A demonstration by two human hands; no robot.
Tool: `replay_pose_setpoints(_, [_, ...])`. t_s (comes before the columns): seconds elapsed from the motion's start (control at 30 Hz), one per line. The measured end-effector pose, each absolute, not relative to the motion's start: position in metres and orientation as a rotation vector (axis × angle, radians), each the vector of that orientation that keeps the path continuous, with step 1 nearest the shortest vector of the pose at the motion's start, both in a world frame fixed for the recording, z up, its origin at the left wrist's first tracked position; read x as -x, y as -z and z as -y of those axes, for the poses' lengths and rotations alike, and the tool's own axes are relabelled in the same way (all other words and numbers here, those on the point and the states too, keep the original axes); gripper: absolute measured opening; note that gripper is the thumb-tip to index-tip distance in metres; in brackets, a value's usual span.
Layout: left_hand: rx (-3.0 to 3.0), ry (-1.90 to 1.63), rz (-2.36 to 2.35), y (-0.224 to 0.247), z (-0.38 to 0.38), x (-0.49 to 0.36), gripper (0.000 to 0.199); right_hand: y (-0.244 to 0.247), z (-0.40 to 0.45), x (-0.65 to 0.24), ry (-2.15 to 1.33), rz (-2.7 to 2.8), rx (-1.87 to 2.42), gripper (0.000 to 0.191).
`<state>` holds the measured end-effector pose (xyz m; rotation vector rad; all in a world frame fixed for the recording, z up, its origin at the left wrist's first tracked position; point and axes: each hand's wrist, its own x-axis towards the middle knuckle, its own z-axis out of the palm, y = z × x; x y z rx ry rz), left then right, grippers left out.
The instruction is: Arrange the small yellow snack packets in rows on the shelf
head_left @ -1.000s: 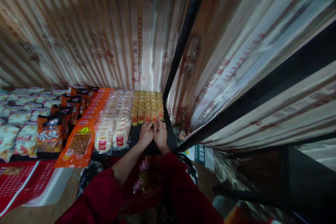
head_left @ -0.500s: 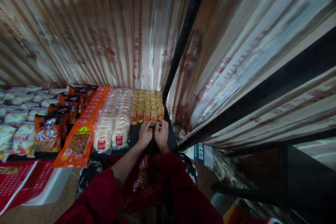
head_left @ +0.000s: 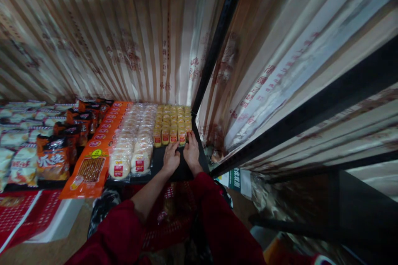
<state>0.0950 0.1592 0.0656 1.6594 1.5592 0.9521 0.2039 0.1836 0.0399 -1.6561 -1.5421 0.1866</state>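
Note:
Small yellow wrapped snack packs [head_left: 173,126] with red labels stand in tight rows at the right end of a black shelf [head_left: 160,161]. My left hand [head_left: 171,158] is at the front row, its fingers stretched forward and the tips by the lower front of the packs. Beside it, my right hand [head_left: 191,152] reaches to the front right corner, its extended fingers lying against the rightmost pack and partly covering it. Neither hand is wrapped round a pack. Left of these rows are clear-wrapped round pale cakes [head_left: 139,155], also with red labels.
Orange snack bags [head_left: 90,167], black-and-orange bags [head_left: 52,161] and white bags [head_left: 23,167] line the shelf leftward. A black upright post [head_left: 214,45] rises at the back right corner before printed curtains [head_left: 139,29]. Below are red baskets [head_left: 149,240].
My right hand has shifted slightly up and right, its fingers now straighter against the corner pack. My hands have moved a little apart. The view has shifted slightly.

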Motion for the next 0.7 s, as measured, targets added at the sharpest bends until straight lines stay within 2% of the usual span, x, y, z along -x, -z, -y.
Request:
replay_pose_setpoints(0.23, [-1.642, -1.008, -1.517, -0.066, -0.156, -0.093, 0.053, -0.038, -0.181, -0.204, -0.167, 1.545, 1.660, 0.059])
replay_pose_setpoints(0.47, [-1.696, -1.030, -1.494, -0.070, -0.145, -0.095, 0.045, -0.049, -0.176, -0.205, -0.236, 1.543, 1.633, 0.057])
replay_pose_setpoints(0.7, [-1.679, -1.035, -1.419, -0.072, -0.107, -0.091, 0.031, -0.067, -0.135, -0.195, -0.246, 1.336, 1.547, 0.041])
